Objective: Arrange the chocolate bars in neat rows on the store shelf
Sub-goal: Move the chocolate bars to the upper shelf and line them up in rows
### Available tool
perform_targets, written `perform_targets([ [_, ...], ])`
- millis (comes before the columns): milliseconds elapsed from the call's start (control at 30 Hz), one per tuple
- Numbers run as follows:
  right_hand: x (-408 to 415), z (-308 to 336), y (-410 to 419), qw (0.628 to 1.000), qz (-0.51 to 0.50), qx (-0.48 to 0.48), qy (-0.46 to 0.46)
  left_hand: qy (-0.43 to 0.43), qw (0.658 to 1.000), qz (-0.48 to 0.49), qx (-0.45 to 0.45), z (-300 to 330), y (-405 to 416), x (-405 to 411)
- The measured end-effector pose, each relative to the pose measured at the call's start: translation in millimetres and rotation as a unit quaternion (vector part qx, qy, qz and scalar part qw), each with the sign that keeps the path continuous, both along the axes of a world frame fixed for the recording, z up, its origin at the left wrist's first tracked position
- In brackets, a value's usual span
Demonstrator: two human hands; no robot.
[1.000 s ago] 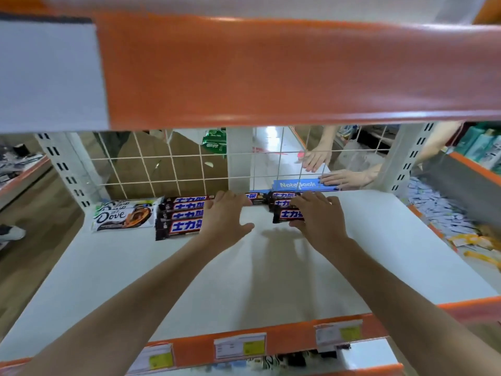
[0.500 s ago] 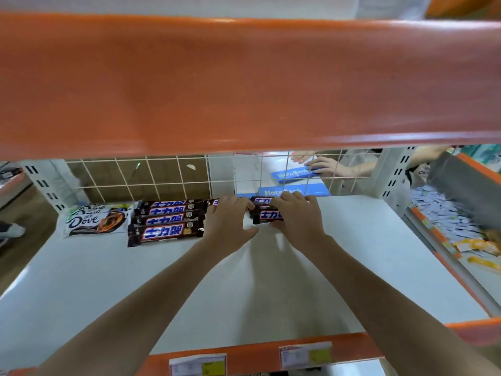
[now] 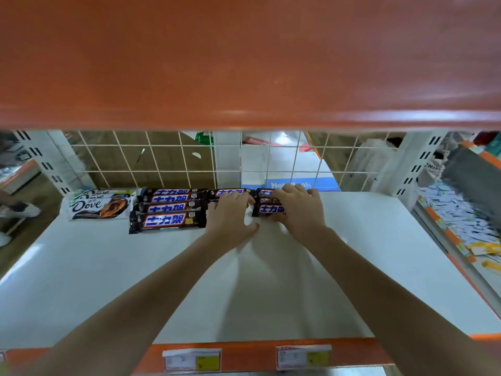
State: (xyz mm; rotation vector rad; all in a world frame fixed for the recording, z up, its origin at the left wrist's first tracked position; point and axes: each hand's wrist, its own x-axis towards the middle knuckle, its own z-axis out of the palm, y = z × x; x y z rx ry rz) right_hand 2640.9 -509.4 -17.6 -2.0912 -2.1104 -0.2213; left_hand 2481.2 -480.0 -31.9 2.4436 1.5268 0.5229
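Dark brown chocolate bars with blue-and-white lettering lie at the back of the white shelf (image 3: 352, 267). A row of several bars (image 3: 169, 210) sits left of centre, the front one (image 3: 168, 220) nearest me. My left hand (image 3: 230, 213) rests with spread fingers on a bar (image 3: 229, 191) at the back, thumb out to the right. My right hand (image 3: 298, 207) curls over a small stack of bars (image 3: 269, 209), fingers on its far side and thumb at its near edge. Two Dove bars (image 3: 97, 206) lie at the far left.
An orange shelf beam (image 3: 244, 63) hangs low overhead and fills the upper view. A white wire grid (image 3: 162, 161) closes the back, with a blue notebook (image 3: 295, 184) behind it. Price labels (image 3: 192, 359) sit on the orange front edge. A neighbouring shelf of small packets (image 3: 458, 215) is right.
The view has dropped and moved closer under the upper beam. Both hands stay on the bars at the back. The other person's hands behind the grid are no longer visible.
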Motion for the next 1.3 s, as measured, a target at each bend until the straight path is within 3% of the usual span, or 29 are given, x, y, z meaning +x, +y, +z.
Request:
perform_targets([
  [733, 18.9, 9.2, -13.9, 1.0, 0.005, 0.012, -0.001, 0.001, 1.0, 0.002, 0.021, 10.7, 0.2, 0.7],
  [1300, 19.8, 10.0, -77.4, 0.999, 0.017, 0.042, 0.0, -0.031, 0.999, 0.009, 0.011, 19.2, -59.5, -2.9],
])
